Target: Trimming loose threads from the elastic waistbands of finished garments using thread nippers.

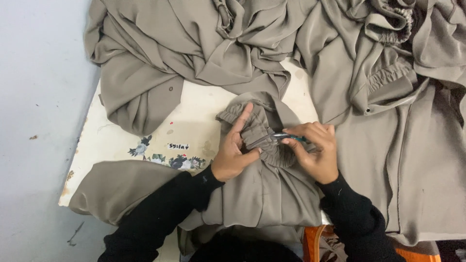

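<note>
Scene: Head view looking down at a low white board [194, 111] with a flower print near its lower left edge, on a pale grey floor [34, 97].
Cloth: Taupe garments [194, 43] lie heaped across the top and right of the frame, several with gathered elastic cuffs.
Work piece: One gathered cuff [259, 133] sits at centre frame, bunched up between both hands.
Left hand: The left hand [233, 153] pinches the cuff, thumb below and forefinger stretched up along the gathers, holding the fabric taut.
Right hand: The right hand [315, 150] is closed around small thread snips [281, 137] with a teal handle; the metal tips rest on the gathers, pointing left.
Doing it well: It looks like loose-thread trimming. My judgement is that the cuff should stay stretched, the tips flat against the seam, and only the thread caught, never the cloth.
Sleeves: Both arms wear black knit sleeves [160, 213].
Containers: None visible; nothing is held in a box, bag or tray. An orange object [313, 237] at the bottom edge is too hidden to identify.
</note>
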